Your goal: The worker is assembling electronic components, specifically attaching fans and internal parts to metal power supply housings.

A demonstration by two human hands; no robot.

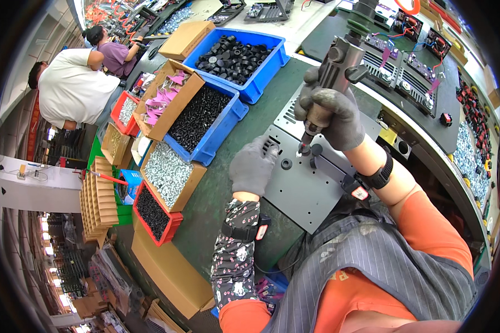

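Note:
My right hand (333, 111), in a grey glove, is wrapped round a power screwdriver (338, 64) that points down. Its bit (303, 149) is at the top face of a grey metal panel (305, 194) with slots and small holes. A round black rubber foot (286, 164) sits on the panel left of the bit, and another black rubber foot (316, 149) is just right of it. My left hand (252, 169), also gloved, grips the panel's left edge beside the slots; its fingertips are partly hidden.
Left of the panel stand a blue bin (277, 44) of black rubber feet, a blue bin (236, 111) of black screws, a cardboard box (191, 186) of silver screws and a red bin (175, 225). Circuit-board assemblies (416, 83) lie at far right. Two people work at far left.

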